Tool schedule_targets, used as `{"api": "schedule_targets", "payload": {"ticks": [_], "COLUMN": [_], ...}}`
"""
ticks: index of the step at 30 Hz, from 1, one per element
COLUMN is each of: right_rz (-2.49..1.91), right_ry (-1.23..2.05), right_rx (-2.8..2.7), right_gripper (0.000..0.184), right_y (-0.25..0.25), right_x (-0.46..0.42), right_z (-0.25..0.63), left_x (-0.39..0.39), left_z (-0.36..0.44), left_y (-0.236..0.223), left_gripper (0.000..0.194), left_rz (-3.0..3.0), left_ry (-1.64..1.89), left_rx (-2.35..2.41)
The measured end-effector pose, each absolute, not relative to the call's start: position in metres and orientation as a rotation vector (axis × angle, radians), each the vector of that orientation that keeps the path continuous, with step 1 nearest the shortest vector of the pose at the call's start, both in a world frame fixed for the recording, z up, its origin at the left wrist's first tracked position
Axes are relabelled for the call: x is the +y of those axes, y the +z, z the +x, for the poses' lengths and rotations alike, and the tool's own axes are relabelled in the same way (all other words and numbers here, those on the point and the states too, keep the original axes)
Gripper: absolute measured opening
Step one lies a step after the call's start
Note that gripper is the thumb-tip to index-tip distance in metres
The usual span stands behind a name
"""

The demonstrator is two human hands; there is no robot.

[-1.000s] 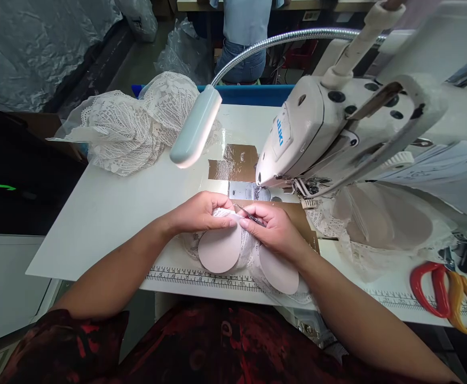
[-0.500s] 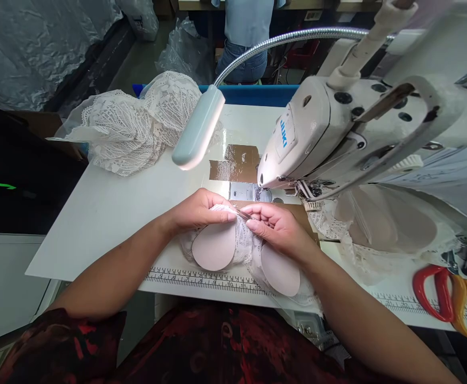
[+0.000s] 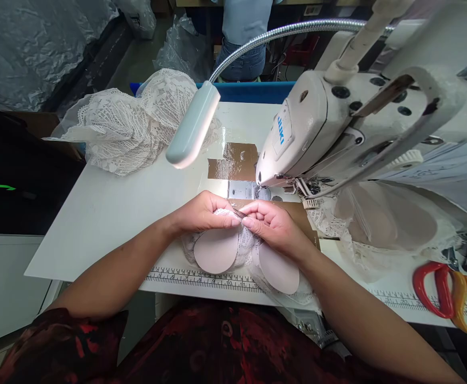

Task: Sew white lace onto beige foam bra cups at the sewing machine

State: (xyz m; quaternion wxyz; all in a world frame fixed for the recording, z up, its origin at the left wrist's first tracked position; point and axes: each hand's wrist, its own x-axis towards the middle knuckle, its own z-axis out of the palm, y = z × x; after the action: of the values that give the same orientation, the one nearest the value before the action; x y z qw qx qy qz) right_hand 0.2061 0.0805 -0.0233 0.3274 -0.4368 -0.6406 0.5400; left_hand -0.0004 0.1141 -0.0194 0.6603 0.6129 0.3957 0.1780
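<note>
A white lace bra [image 3: 244,242] with two smooth pale cups lies at the table's front edge. My left hand [image 3: 203,213] is closed on its upper lace edge beside the left cup [image 3: 216,250]. My right hand [image 3: 275,226] is closed, thumb against fingers, above the right cup [image 3: 279,268]. Between the fingertips shows a slim dark metal tool [image 3: 239,213], apparently in my right hand; its kind cannot be made out. The two thumbs nearly meet at the lace between the cups. My fingers hide the spot where the tool meets the lace.
A sewing machine [image 3: 297,128] stands just beyond my hands, its needle plate [image 3: 240,190] near them. A lamp [image 3: 193,125] hangs over the table. White lace pieces [image 3: 121,128] lie far left, more cups [image 3: 385,213] right. Scissors [image 3: 433,288] rest front right. Another person [image 3: 243,37] sits beyond.
My thumbs have drawn closer together over the lace. The left hand and left cup have shifted slightly right; the metal tool now shows a little further left.
</note>
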Motion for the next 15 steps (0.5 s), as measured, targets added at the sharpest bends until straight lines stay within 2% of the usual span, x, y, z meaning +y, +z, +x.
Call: {"api": "schedule_targets", "payload": {"ticks": [5,11,15], "right_rz": [-1.172,-1.246,-1.512], "right_ry": [1.316,1.362,1.096], "right_rx": [-1.768,-1.712,-2.045], "right_gripper": [0.014,0.024,0.023], "right_y": [-0.024,-0.025,-0.009], "right_x": [0.08,0.082,0.085], "right_z": [0.204,0.204,0.224], "left_x": [0.112,0.116,0.127], "left_z": [0.006,0.002,-0.017], "left_y": [-0.017,-0.015,-0.016], "left_gripper": [0.028,0.025,0.049], "left_rz": [1.497,1.501,1.317], "left_ry": [0.368,0.359,0.333], "left_rx": [0.866,0.816,0.863]}}
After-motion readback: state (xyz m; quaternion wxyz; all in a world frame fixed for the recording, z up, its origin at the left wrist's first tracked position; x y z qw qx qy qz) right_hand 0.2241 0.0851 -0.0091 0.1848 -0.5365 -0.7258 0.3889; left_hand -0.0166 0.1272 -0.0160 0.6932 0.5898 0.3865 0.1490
